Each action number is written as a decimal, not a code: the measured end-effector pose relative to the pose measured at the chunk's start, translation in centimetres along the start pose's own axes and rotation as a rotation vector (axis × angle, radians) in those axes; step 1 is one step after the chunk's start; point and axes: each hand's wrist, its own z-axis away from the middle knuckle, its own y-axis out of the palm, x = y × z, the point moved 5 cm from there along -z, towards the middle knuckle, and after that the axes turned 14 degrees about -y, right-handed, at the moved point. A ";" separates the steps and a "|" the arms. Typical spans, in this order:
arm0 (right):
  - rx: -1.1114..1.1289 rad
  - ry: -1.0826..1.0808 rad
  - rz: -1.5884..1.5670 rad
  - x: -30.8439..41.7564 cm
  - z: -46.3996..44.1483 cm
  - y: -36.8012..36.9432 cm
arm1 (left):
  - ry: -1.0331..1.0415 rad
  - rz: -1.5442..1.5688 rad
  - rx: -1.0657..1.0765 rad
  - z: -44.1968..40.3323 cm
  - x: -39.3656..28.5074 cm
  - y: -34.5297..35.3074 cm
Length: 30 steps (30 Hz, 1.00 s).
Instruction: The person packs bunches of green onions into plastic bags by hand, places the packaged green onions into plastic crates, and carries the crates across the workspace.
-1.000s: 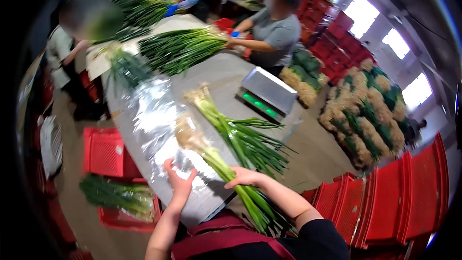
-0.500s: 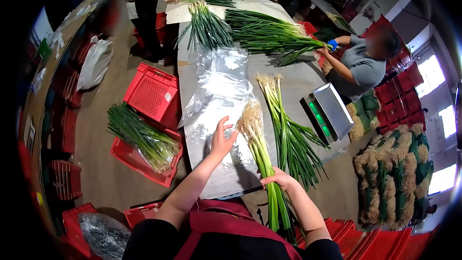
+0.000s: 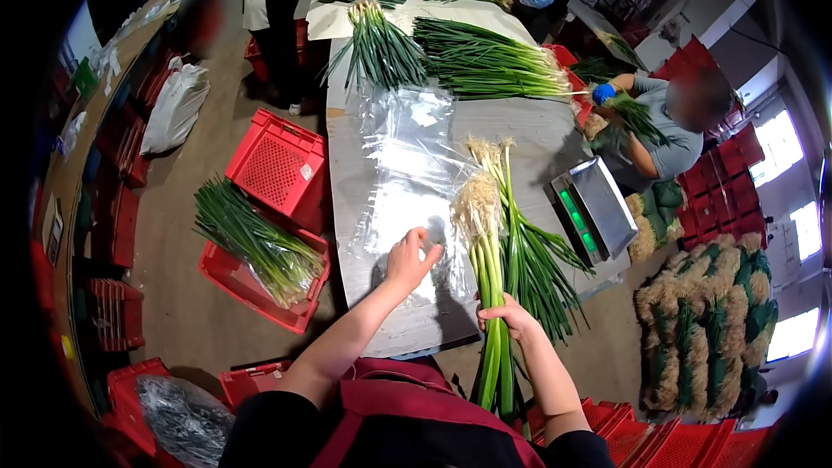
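Observation:
My right hand (image 3: 510, 315) is closed around the green stalks of a bunch of green onions (image 3: 487, 264), whose pale, shaggy roots point away from me. Over the stack of clear plastic bags (image 3: 403, 182) is my left hand (image 3: 411, 262), its thumb and fingers apart and nothing in it. Whether its fingertips touch the plastic I cannot tell. A looser bunch of green onions (image 3: 539, 269) lies on the table just right of the held bunch.
On the table's right edge stands a scale (image 3: 594, 208) with a green display. Red crates (image 3: 277, 165) are at the left, one with bagged green onions (image 3: 251, 238). A large onion pile (image 3: 494, 61) lies ahead. A co-worker (image 3: 676, 121) handles onions at the right; others work behind.
The held bunch has moved right, its roots now overlapping the looser bunch. My left hand has lowered slightly over the bags. The right-hand co-worker has lifted some onions away from the pile.

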 end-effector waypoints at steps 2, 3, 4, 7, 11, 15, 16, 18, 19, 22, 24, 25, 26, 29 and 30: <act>0.104 0.037 -0.093 -0.3 0.3 0.5 | -0.006 -0.026 -0.025 -0.6 0.1 0.9; 0.121 0.048 -0.090 -0.7 0.4 0.6 | -0.041 0.086 0.062 -1.0 0.3 1.6; 0.122 0.048 -0.091 -0.9 0.4 0.7 | -0.074 0.197 0.153 -1.4 0.1 1.9; 0.199 0.058 -0.115 -0.6 0.7 1.8 | 0.018 -0.211 0.192 -0.9 -0.6 2.5; -0.021 0.018 0.179 0.6 -1.3 0.6 | 0.574 -0.293 0.191 2.9 -3.5 3.4; -0.007 -0.063 0.507 -1.0 -2.1 0.1 | 0.110 -0.209 0.011 -1.0 -3.6 -1.0; 0.007 -0.160 0.736 -2.5 -2.8 -0.6 | 0.236 -0.238 -0.126 -0.9 -4.3 -1.6; 0.010 -0.234 0.738 -2.0 -2.9 0.9 | 0.430 -0.502 0.625 3.5 -6.6 2.7; 0.049 -0.313 0.649 -1.1 -3.3 1.6 | 0.611 -0.297 0.609 5.3 -7.7 1.8; -0.029 -0.221 0.756 3.3 -1.8 2.1 | 0.209 -0.512 0.599 2.6 -2.3 0.9; -0.029 -0.395 0.713 4.3 -3.5 1.0 | 0.423 -0.355 0.545 5.7 -4.7 1.9; -0.018 -0.496 0.755 6.0 -4.3 1.5 | 0.627 -0.192 0.479 8.1 -6.9 2.1; -0.008 -0.590 0.794 7.8 -4.6 2.3 | 0.820 -0.024 0.413 9.9 -8.8 1.3; -0.029 -0.639 0.838 11.3 -4.5 3.9 | 0.534 0.159 0.393 7.9 -5.6 1.5; -0.073 -0.667 0.817 13.7 -2.9 5.9 | 0.307 0.295 0.417 7.0 -3.6 2.0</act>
